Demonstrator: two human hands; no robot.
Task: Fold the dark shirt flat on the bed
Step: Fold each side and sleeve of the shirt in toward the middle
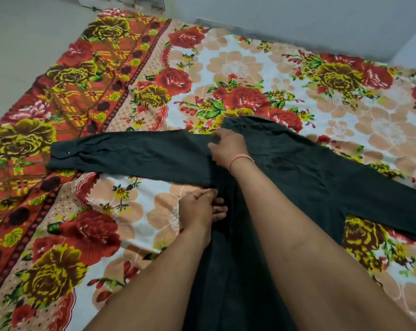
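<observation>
A: Count taken?
B: One dark shirt [285,168], laid flat across the middle of the bed [345,96], collar [247,124] away from the viewer. Two sleeves are seen. The cuffed sleeve [130,156] is stretched straight out leftward, with one pale stud [67,153] noted on its cuff. The second sleeve [381,211] is run out toward the right edge.
A: Hands?
B: Two. The right hand [228,149] has its fingers curled into the cloth where the cuffed sleeve meets the body; a thread band [241,161] is worn at that wrist. The left hand [200,209] is closed round the shirt's side edge just below that sleeve.
A: Surroundings, obstructions?
B: The bed is covered by one floral sheet [250,68], with its red border [59,91] at left. A grey floor [23,32] is seen beyond it and a pale wall [297,17] behind. The shirt's lower body is partly hidden by both forearms [309,235].
A: Shirt's look?
B: Blackish-green, matte, lightly creased; hem not seen.
</observation>
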